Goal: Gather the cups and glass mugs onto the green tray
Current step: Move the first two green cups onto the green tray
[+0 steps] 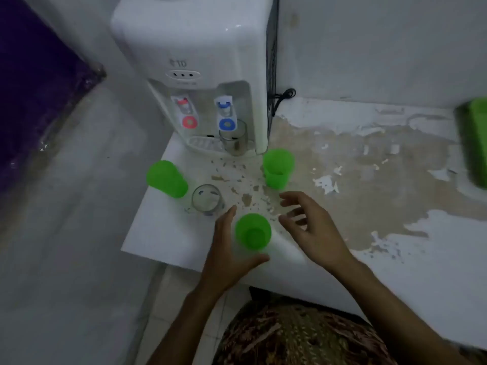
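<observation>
Three green plastic cups stand on the white counter: one upright near the front [253, 232], one upright by the dispenser [278, 167], one upside down at the left [167, 178]. A glass mug [207, 200] stands beside the left cup. Another glass mug [234, 138] sits under the blue tap. The green tray [473, 142] lies at the far right edge of view. My left hand [228, 248] is open just left of the front cup, its thumb curling beneath. My right hand [313, 229] is open just right of that cup, fingers spread. Neither hand grips it.
A white water dispenser [200, 69] stands at the back left of the counter, with a black cord [283, 97] behind it. The counter top [369, 180] has worn, peeling paint. The counter's left edge [147, 206] drops to a grey floor.
</observation>
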